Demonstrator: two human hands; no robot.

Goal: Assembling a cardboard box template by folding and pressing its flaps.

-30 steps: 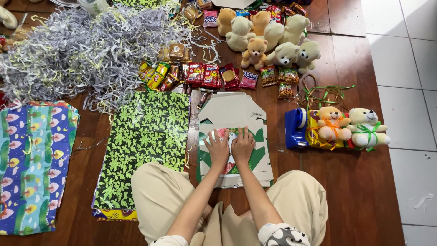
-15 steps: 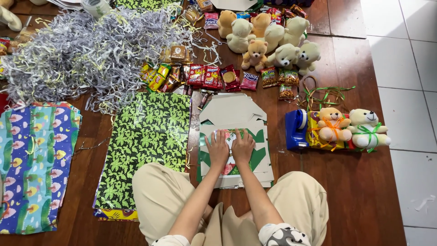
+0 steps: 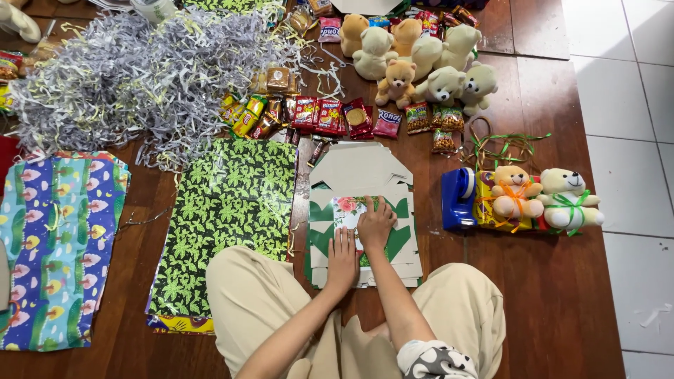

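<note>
A flattened cardboard box with green printed flaps lies on the wooden floor in front of my knees. My left hand presses flat on its near part, fingers together. My right hand rests a little farther up, on a small flowered panel in the box's middle. Neither hand grips anything; both lie palm down on the cardboard.
Green leaf-print wrapping paper lies to the left, blue patterned paper beyond it. Shredded paper is heaped at back left. Snack packets, several teddy bears, two ribboned bears and a blue tape dispenser lie around.
My left hand has slid back toward me along the box. My right hand has shifted slightly left onto the flowered panel. The view has tilted a little lower.
</note>
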